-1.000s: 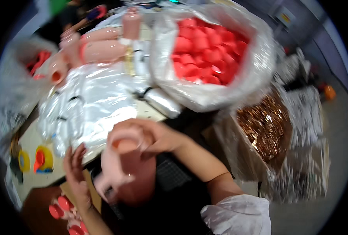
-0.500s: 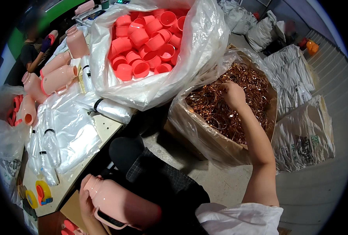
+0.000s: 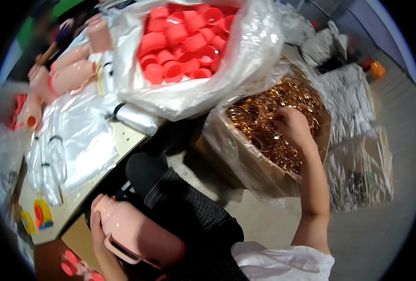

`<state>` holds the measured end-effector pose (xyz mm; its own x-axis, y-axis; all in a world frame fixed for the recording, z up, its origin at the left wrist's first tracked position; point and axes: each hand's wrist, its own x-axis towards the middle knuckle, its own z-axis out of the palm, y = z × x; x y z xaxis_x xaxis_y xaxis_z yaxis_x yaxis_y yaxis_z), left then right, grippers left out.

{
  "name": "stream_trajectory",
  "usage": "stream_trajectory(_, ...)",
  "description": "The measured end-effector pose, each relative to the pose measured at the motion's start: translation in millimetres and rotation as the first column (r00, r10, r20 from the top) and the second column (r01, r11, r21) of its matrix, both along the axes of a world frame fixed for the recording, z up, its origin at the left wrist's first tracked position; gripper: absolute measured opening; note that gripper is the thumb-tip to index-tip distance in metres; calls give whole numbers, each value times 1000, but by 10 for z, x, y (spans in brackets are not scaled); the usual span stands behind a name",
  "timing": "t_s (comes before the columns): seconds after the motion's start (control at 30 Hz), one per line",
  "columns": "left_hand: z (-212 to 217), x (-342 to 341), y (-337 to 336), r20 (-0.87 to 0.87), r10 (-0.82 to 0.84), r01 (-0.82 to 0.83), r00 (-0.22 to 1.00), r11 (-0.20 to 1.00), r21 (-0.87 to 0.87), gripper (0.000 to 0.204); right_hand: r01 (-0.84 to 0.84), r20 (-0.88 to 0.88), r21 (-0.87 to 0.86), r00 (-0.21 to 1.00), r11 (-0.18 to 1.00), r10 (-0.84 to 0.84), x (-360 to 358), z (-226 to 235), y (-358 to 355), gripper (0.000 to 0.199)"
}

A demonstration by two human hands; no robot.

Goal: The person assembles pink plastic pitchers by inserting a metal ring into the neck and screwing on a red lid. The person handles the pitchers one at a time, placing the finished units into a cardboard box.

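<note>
My left hand [image 3: 97, 224] is wrapped round the neck end of a pink jug body [image 3: 140, 229] with a side handle. The jug lies tilted across my lap, its red-rimmed end toward the lower right. My right hand [image 3: 293, 125] is down among thin copper-coloured rings [image 3: 278, 149], its fingers drawn together; whatever they pinch is too small to make out. Those rings fill a cardboard box [image 3: 276, 180] lined with clear plastic. Left of the box, a large clear plastic bag [image 3: 170, 105] holds red cups [image 3: 176, 35].
More pink jug bodies [image 3: 74, 77] lie on the table [image 3: 126, 136] at the left, beside clear plastic bags [image 3: 88, 136] and tape rolls [image 3: 41, 213]. White sacks [image 3: 357, 173] are on the floor at the right. Another person [image 3: 44, 47] is at the far left.
My right hand has shifted slightly nearer and to the right within the rings. My left hand still holds the pink jug body. The whole view has moved a little.
</note>
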<state>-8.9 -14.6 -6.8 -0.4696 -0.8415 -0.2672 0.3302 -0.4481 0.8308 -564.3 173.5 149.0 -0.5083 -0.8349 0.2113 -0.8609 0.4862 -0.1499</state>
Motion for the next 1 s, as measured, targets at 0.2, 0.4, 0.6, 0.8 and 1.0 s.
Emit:
stream_trajectory(0.2,25,-98,-67,-22,-42,43,999,998,42,54,364,734,-562,-194,743,651,1622,-593,-960,20)
stream_trajectory(0.4,355,-225,30,-144,50,-72,988,986,-150,86,-41,840,-320,-474,947,263,3322,-1126,-1848,24)
stream_trajectory(0.6,284,33,138,15,76,-71,997,977,-203,99,169,771,-590,-172,789,613,3307,-941,-1994,21)
stream_trajectory(0.8,282,-70,100,-130,94,-113,987,983,-142,86,-852,277,-463,123,245,953,3224,-611,-1781,20)
stream_trajectory(1.0,263,-95,196,-124,80,-104,989,975,-195,54,-360,700,-663,15,657,714,3368,-1159,-1436,16)
